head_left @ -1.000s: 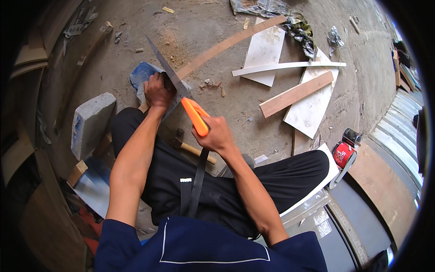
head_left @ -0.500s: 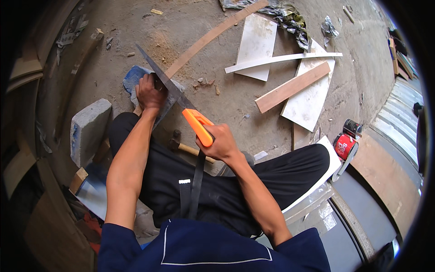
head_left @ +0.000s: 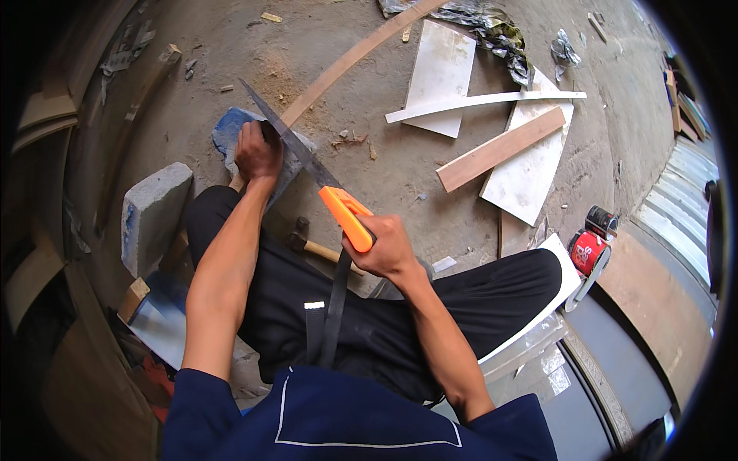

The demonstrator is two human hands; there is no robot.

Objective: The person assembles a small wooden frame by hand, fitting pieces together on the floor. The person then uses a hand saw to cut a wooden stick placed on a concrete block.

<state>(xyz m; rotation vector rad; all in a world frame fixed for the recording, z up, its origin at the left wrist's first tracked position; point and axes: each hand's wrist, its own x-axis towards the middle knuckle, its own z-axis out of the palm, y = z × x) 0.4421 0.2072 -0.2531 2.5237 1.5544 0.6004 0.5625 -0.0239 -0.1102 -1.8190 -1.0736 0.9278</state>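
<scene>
My right hand [head_left: 382, 244] is closed round the orange handle of a handsaw [head_left: 306, 156]. Its blade slants up and to the left, crossing a long, thin wood strip [head_left: 355, 63] just beside my left hand [head_left: 259, 151]. That hand's fingers are wrapped over the strip, pressing it down on a block with a worn blue surface [head_left: 228, 127]. The strip's near end pokes out below my left hand, by my knee. Blade and hand hide the spot where the teeth meet the wood.
A hammer [head_left: 327, 251] lies by my legs, and a concrete block [head_left: 156, 219] stands at the left. White boards [head_left: 442, 73], a brown plank [head_left: 500, 150] and a white strip [head_left: 484, 105] lie at the right. Cans [head_left: 589, 252] stand beside my right knee. Sawdust [head_left: 273, 77] covers the floor ahead.
My right hand has drawn the saw slightly back, down and to the right. My left hand keeps its hold on the strip. The whole view has shifted a little.
</scene>
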